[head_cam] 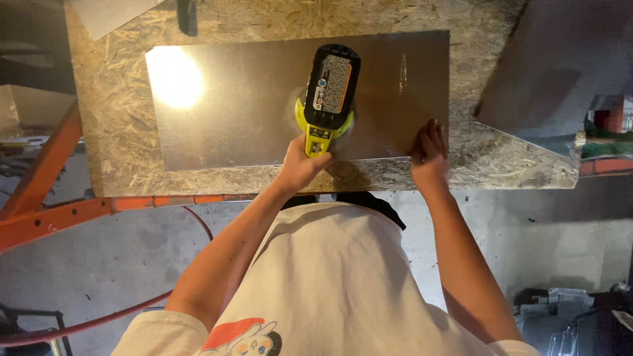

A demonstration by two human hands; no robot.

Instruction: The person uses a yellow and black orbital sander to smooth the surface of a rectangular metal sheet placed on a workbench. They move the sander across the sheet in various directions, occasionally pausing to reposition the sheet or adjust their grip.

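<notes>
Two hands at work near the middle of the frame, both reaching up from the lower edge. Left hand [300, 165] wrapped tight around the handle of a yellow-green and black cordless sander [328, 92], fingers closed on the grip. Sander resting pad-down on a grey metal sheet [244, 112], just right of the sheet's centre, battery pack pointing toward the top of the frame. Right hand [428, 150] laid flat on the sheet's lower right corner, fingers together and pressing down, pinching nothing. Metal sheet lying across a chipboard worktop [112, 132] that fills the upper half of the frame, with a bright glare of light on the sheet's upper left part. Second grey panel [554, 72] tilted at the upper right, overhanging the worktop's edge. Orange metal frame [53, 211] running under the worktop at the left. Red hose [99, 320] curving over the concrete floor at the lower left. White T-shirt [336, 283] filling the lower centre.
</notes>
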